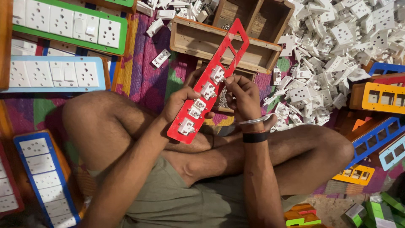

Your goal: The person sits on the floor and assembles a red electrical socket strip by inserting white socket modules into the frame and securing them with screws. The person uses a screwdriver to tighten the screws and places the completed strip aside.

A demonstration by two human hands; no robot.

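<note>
Over the crossed legs, the left hand (179, 101) grips a red plate (211, 80) by its edge — light, stiff plastic, likely best held there. Right hand (242, 95) pinches at a white socket (217, 74) — small, probably snap-fit.

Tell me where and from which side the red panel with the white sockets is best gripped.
Probably by a long edge near the middle of the red panel, from the side and behind, as the left hand grips it. The panel is long, thin and tilted, and white socket modules fill its lower half, so the bare edges give the hold. The right hand works at the upper module.
</note>
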